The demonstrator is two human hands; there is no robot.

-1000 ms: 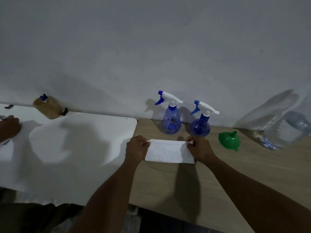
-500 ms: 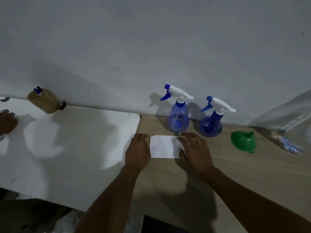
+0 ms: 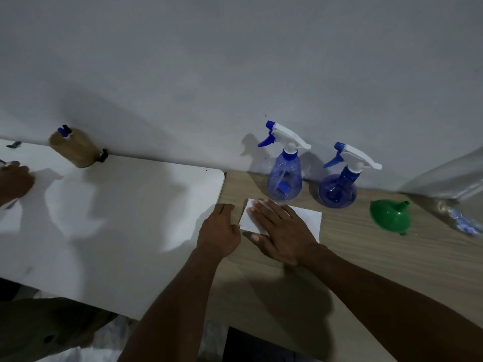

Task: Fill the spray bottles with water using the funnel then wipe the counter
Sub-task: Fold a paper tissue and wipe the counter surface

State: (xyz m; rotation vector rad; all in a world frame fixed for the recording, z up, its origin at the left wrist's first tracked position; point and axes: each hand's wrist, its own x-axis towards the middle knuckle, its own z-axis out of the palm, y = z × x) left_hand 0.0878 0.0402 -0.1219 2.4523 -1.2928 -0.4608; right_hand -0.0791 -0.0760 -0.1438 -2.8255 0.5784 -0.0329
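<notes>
Pressing flat, the right hand (image 3: 283,228) lies spread, palm down, on a white cloth (image 3: 305,220) that sits on the wooden tabletop (image 3: 392,257); the fingers (image 3: 264,207) reach its far left corner while the right part of the cloth shows bare beyond the knuckles. The left hand (image 3: 220,232) rests just beside the cloth's left edge, fingers loosely together and flat, gripping nothing, near the seam where a white table (image 3: 117,218) butts against the wood. Just beyond the right hand's fingertips stand the two bottles (image 3: 285,178), spray heads on, against the wall; the one further right (image 3: 338,189) looks darker, though how full either is cannot be told. The funnel (image 3: 390,216) lies on its side well to the right of that hand, with a clear plastic bag (image 3: 449,184) past it. This appears to be the wiping step, or the cloth being smoothed ahead of it. To do it well, the palm should keep even pressure so the cloth slides as one sheet rather than bunching, strokes should overlap and run along the wood grain, and the sweep should stop short of the bottles, which are light and close enough to topple. The free hand could steady or lift them so the strip by the wall gets wiped too.
</notes>
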